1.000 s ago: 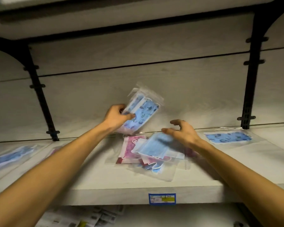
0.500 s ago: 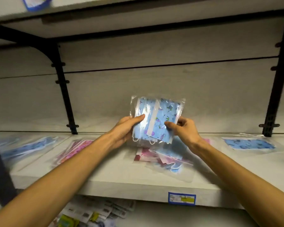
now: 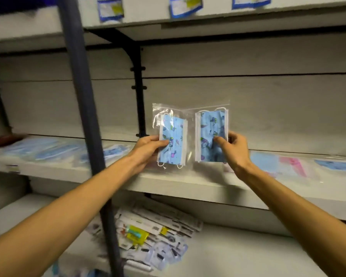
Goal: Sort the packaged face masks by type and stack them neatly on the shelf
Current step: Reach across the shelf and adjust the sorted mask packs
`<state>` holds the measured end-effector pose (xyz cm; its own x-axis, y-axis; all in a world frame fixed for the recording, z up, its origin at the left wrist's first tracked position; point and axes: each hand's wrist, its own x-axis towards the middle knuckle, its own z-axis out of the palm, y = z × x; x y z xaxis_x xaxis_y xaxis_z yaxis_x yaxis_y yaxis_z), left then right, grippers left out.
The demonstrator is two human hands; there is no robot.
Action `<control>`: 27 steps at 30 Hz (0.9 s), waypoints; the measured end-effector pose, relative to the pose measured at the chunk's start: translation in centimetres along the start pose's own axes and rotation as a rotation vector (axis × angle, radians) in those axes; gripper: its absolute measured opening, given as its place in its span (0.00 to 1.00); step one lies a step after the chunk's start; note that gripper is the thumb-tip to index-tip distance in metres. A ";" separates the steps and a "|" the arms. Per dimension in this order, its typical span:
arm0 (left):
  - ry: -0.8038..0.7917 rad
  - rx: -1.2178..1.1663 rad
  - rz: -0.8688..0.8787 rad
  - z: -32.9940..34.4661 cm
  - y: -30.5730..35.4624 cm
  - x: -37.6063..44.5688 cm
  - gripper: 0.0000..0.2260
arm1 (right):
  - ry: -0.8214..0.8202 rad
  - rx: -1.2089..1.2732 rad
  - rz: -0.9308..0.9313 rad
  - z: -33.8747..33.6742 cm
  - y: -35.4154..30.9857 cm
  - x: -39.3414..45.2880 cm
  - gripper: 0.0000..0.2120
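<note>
While our left hand (image 3: 148,149) pinches the lower edge of one clear packet (image 3: 171,136) with the thumb laid across its front, our right hand (image 3: 233,149) pinches a second clear packet (image 3: 211,134) the same way, thumb in front and fingers curled behind. We hold the two upright, side by side with their edges touching or overlapping, above the front of the middle shelf (image 3: 188,184). Each packet holds a folded blue patterned face mask with white borders and ear loops. Behind our right wrist lie more bagged masks (image 3: 284,163), pale blue and pink, and another blue one is cut off at the right edge. To the left, beyond the dark upright post (image 3: 84,108), we see blurred blue packets (image 3: 54,149) that seem to be stacked, though the smear makes that uncertain. On the lower shelf a heap of small carded packages (image 3: 154,234) sits partly hidden behind the post. Blue-framed price labels (image 3: 185,6) line the shelf above, their print unreadable.
</note>
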<state>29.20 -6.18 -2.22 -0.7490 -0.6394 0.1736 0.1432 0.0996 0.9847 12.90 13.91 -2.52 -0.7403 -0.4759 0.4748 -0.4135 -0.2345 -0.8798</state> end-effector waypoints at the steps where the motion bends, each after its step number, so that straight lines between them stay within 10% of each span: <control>1: 0.004 0.005 0.001 -2.0 0.2 -1.1 0.07 | 0.000 0.014 -0.006 1.9 -0.7 -1.0 0.07; 18: 0.399 0.217 -0.012 -29.4 -1.9 -13.0 0.07 | -0.306 0.043 0.081 32.2 0.1 -14.0 0.03; 27: 0.383 0.335 0.027 -36.8 -1.2 -8.6 0.10 | -0.173 0.075 0.041 43.0 1.8 -10.2 0.06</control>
<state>59.31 -28.81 -5.48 -0.4478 -0.8607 0.2421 -0.1032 0.3188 0.9422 42.49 -18.13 -9.91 -0.6512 -0.6235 0.4327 -0.3394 -0.2707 -0.9008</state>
